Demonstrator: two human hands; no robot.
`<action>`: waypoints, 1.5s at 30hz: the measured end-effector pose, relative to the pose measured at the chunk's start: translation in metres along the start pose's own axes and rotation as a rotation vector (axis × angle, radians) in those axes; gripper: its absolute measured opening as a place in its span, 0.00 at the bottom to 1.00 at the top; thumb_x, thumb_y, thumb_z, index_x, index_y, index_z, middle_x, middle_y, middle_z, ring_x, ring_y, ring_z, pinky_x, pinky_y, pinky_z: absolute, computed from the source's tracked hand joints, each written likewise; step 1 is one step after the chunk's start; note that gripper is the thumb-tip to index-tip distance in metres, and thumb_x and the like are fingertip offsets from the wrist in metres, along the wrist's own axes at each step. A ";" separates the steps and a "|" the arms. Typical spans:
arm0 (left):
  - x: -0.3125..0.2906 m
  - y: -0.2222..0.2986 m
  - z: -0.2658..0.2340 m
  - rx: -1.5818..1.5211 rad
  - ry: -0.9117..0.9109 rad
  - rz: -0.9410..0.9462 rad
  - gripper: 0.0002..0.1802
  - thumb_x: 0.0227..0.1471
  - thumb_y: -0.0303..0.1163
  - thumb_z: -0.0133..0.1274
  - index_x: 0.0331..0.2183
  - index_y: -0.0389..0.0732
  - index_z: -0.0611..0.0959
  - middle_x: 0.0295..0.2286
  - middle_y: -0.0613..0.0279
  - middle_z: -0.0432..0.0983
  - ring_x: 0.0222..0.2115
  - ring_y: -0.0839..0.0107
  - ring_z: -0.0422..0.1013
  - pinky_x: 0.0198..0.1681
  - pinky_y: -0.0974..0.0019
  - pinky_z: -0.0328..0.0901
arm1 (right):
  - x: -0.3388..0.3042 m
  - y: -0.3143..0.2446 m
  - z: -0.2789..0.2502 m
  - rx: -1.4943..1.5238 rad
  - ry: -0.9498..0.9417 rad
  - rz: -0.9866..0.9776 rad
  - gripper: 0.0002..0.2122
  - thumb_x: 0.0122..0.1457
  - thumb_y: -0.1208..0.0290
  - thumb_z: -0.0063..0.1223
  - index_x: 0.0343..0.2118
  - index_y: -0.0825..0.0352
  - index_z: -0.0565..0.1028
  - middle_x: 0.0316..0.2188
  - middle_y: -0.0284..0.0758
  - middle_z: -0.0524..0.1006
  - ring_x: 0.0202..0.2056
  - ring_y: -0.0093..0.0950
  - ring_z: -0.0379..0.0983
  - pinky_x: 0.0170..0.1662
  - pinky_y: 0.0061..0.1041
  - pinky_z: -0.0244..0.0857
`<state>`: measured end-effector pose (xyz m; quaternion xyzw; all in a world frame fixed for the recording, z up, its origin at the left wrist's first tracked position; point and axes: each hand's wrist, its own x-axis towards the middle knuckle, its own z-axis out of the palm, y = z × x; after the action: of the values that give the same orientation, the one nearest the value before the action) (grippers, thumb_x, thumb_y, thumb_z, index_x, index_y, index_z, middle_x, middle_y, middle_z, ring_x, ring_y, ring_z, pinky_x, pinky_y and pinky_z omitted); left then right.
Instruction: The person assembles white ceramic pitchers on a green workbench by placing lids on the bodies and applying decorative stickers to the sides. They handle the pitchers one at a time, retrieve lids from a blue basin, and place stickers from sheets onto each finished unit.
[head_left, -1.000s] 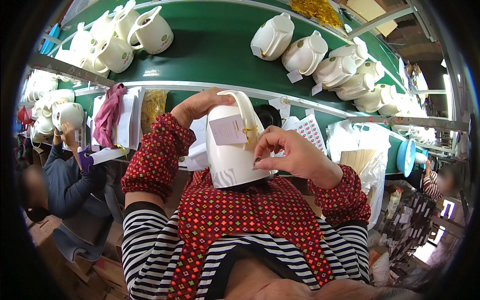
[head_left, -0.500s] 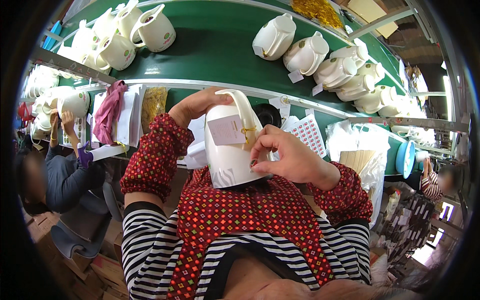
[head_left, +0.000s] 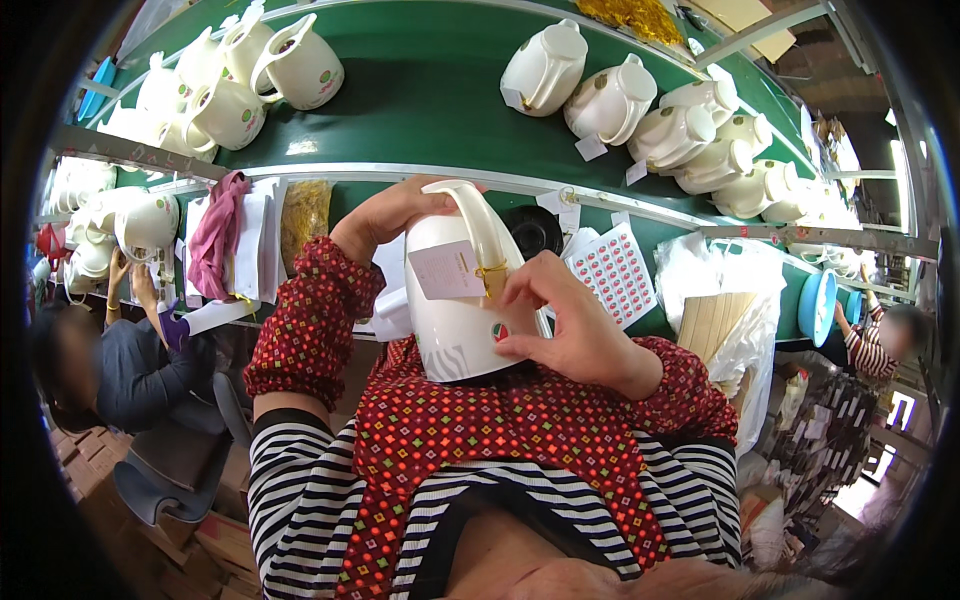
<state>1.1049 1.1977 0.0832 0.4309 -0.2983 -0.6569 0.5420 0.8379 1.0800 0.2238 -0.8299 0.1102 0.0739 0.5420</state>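
Observation:
A white jug with a curved handle leans in front of my chest. My left hand grips its far end, some fingers hidden behind it. A pale card tag hangs from the handle by a gold tie. On the jug's right side shows a small round red and green sticker. My right hand is beside it, thumb tip at the sticker's lower edge and index finger curved apart above. A sheet of similar stickers lies just beyond that hand.
White jugs stand in groups on the green bench, at far left and right. A metal rail crosses the bench. Nearby are a pink cloth, a black round part and plastic bags. Co-workers sit at both sides.
My right thumb and index finger were pinched together over the jug's side; now they have parted, and the round sticker shows on the jug. My left hand keeps its grip.

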 end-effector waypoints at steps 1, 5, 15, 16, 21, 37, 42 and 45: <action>0.000 0.000 0.000 -0.017 -0.004 0.010 0.30 0.57 0.41 0.62 0.57 0.34 0.80 0.47 0.56 0.82 0.45 0.69 0.79 0.51 0.68 0.71 | -0.001 0.005 0.004 -0.014 0.036 0.014 0.26 0.52 0.66 0.74 0.50 0.67 0.72 0.46 0.40 0.68 0.51 0.37 0.68 0.57 0.33 0.63; 0.002 -0.002 -0.005 -0.017 0.020 -0.009 0.31 0.58 0.41 0.61 0.58 0.34 0.79 0.49 0.55 0.81 0.46 0.69 0.78 0.53 0.67 0.70 | 0.013 0.048 0.027 -0.104 0.383 -0.062 0.38 0.51 0.58 0.76 0.57 0.70 0.63 0.51 0.46 0.65 0.54 0.41 0.66 0.60 0.35 0.62; 0.007 0.028 -0.030 0.095 0.149 0.040 0.35 0.50 0.32 0.65 0.59 0.34 0.78 0.48 0.57 0.80 0.46 0.70 0.76 0.54 0.65 0.69 | 0.020 0.067 0.006 0.270 -0.010 0.090 0.64 0.44 0.57 0.81 0.75 0.69 0.40 0.73 0.51 0.49 0.73 0.41 0.49 0.73 0.38 0.47; 0.010 0.049 -0.036 0.201 0.202 0.056 0.36 0.47 0.30 0.66 0.59 0.34 0.78 0.49 0.58 0.80 0.47 0.70 0.76 0.54 0.65 0.69 | 0.016 0.075 0.003 0.316 0.075 0.139 0.63 0.45 0.56 0.81 0.74 0.70 0.42 0.72 0.52 0.51 0.71 0.44 0.52 0.72 0.39 0.49; 0.086 0.116 -0.043 1.298 0.529 0.398 0.49 0.30 0.33 0.75 0.59 0.47 0.78 0.49 0.53 0.75 0.51 0.51 0.73 0.58 0.54 0.69 | -0.015 0.153 0.000 0.617 0.481 0.392 0.46 0.55 0.60 0.74 0.70 0.68 0.55 0.61 0.47 0.67 0.52 0.33 0.74 0.54 0.38 0.71; 0.249 0.119 -0.096 1.905 0.462 -0.086 0.71 0.31 0.34 0.78 0.72 0.57 0.54 0.72 0.50 0.45 0.73 0.47 0.37 0.72 0.33 0.41 | -0.179 0.202 0.089 0.258 0.875 0.726 0.25 0.63 0.52 0.62 0.51 0.70 0.78 0.42 0.46 0.84 0.45 0.39 0.81 0.49 0.34 0.74; 0.198 0.061 -0.093 1.843 0.761 0.497 0.61 0.43 0.33 0.70 0.73 0.52 0.54 0.71 0.41 0.44 0.72 0.43 0.41 0.71 0.31 0.41 | -0.235 0.168 0.133 0.106 1.304 0.861 0.18 0.57 0.60 0.67 0.42 0.69 0.80 0.37 0.47 0.82 0.41 0.42 0.80 0.47 0.39 0.74; 0.158 -0.010 -0.059 1.669 0.572 0.786 0.51 0.48 0.33 0.67 0.70 0.41 0.61 0.69 0.40 0.48 0.69 0.38 0.50 0.69 0.35 0.49 | -0.299 0.182 0.213 0.097 1.504 1.106 0.31 0.52 0.59 0.71 0.56 0.67 0.72 0.51 0.48 0.73 0.47 0.46 0.76 0.52 0.39 0.73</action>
<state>1.1467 1.0515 0.0098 0.6904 -0.6488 0.1249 0.2946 0.5011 1.2351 0.0496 -0.4658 0.8142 -0.2401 0.2500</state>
